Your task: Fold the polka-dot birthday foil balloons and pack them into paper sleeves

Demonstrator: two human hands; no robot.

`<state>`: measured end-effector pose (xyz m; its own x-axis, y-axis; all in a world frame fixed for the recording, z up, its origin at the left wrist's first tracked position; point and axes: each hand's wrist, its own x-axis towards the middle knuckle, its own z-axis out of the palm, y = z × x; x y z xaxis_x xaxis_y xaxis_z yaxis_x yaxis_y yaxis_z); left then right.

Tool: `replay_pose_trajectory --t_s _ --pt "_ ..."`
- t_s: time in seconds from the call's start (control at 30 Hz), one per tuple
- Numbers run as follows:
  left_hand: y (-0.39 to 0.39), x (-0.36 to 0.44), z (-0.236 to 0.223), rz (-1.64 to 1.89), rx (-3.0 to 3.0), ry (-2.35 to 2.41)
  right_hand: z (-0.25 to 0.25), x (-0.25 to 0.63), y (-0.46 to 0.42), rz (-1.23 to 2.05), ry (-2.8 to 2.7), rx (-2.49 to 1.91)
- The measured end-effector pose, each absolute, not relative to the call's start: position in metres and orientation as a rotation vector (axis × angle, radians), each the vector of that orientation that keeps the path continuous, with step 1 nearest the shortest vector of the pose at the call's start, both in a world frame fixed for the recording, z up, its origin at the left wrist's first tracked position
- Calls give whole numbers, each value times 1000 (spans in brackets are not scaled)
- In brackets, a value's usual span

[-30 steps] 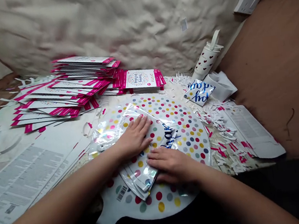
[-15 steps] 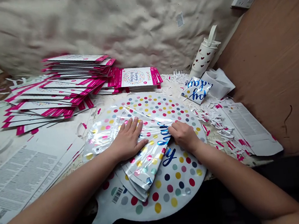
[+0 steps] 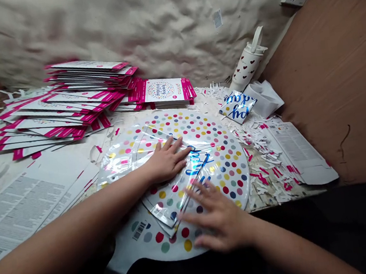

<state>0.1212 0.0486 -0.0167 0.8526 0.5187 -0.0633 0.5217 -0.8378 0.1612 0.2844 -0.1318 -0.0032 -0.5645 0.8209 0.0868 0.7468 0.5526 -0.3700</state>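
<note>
Flattening a round white foil balloon with coloured polka dots on the bench, the left hand is pressing down with closed fingers while the right hand is spreading its empty fingers wide.

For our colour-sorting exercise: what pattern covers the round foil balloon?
The round foil balloon has multicoloured polka dots on white, clearest in the head view.

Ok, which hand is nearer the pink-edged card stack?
Left. The left hand lies flat on the foil balloon, in front of the pink-edged card stack and not touching it. The right hand is farther away, over the balloon's near side.
</note>
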Motion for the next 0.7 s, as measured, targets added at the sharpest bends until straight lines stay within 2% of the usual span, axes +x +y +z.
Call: replay_pose_trajectory --t_s 0.1,0.2,0.27,0.37,0.47,0.57,0.7 --pt "49 132 -11 28 2931 512 -9 296 -128 390 -2093 -1917" --pt "48 143 -14 -55 2906 378 -20 296 -116 339 -1919 -2084" --pt "47 149 -19 -99 2869 463 -26 286 -109 187 -1991 -1913" --pt "45 153 -23 -116 2846 574 -32 272 -101 -63 -2270 -1370" --pt "41 151 -22 -80 2837 654 -35 270 -95 -125 -2472 -895" --pt "38 131 -21 -80 2835 639 -34 279 -94 64 -2470 -788" --pt "46 76 -23 -101 2775 873 -22 290 -95 641 -2175 -1061"
